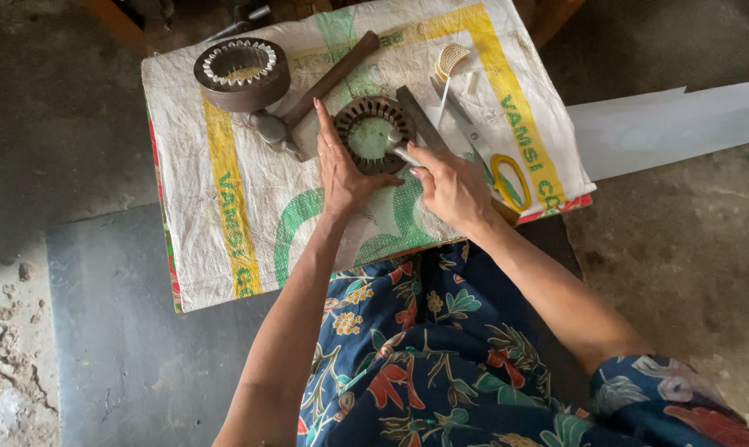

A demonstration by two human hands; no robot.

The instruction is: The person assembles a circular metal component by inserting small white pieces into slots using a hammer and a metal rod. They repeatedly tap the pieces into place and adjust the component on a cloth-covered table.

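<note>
The slotted metal ring (374,134), a dark round core with narrow teeth all around its inner edge, lies flat on the woven sack cloth (225,207) spread over the low table, just ahead of the person's lap and near the middle of the cloth. The left hand (339,170) rests against its left rim, fingers stretched straight along the outside and thumb hooked near the lower edge, steadying it without closing fully around it. The right hand (450,186) is curled shut on a slim metal tool (401,152), whose tip reaches into the ring at its lower right side. The ring looks like stacked steel, so it is probably heavy for its size and quite stiff; it should sit still under its own weight, though it may slide a little on the slick weave. The outer wall is the safe place to grasp, since the inner teeth look thin and sharp-edged. A second, larger ring (242,73) with pale slot liners stands well apart at the far left corner, next to a hammer (316,95) whose brown handle lies slanted between the two rings. A flat grey bar (420,116) lies just beside the core's right edge, and yellow-handled scissors (494,165) lie beyond the right hand, near the cloth's edge.
</note>
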